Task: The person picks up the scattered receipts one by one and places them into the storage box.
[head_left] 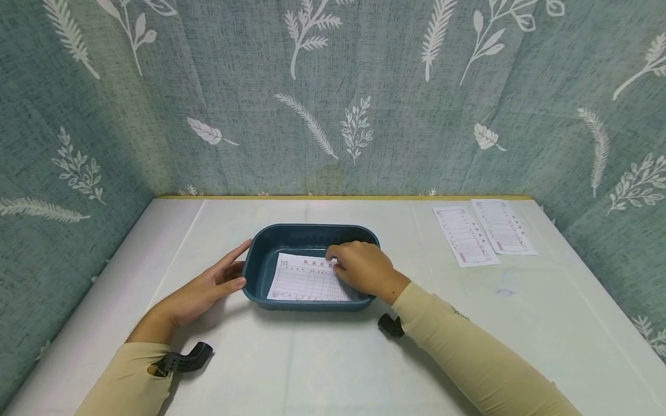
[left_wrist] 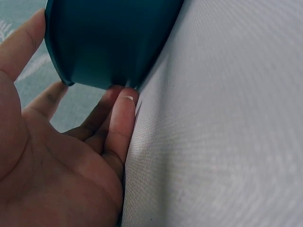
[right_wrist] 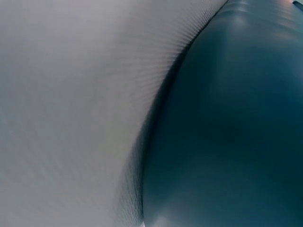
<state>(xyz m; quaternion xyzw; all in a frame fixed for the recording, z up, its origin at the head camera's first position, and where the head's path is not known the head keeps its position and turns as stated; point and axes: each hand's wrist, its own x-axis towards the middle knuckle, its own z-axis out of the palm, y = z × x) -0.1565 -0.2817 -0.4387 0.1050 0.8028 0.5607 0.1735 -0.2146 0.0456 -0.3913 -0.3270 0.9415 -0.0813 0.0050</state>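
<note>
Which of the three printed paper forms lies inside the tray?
The printed paper form under the right hand, inside the dark teal plastic tray; the other two forms lie on the white table, far right.

One basin (head_left: 312, 234), dark teal, on one table (head_left: 333, 358). Three printed forms in all: one form (head_left: 308, 280) inside the basin, two forms lying side by side at the far right of the table, the nearer (head_left: 465, 236) and the farther (head_left: 503, 226). Two hands: left hand (head_left: 205, 292) at the basin's left wall, right hand (head_left: 364, 267) over the form inside. Two beige sleeves. Two black wrist mounts.
</note>
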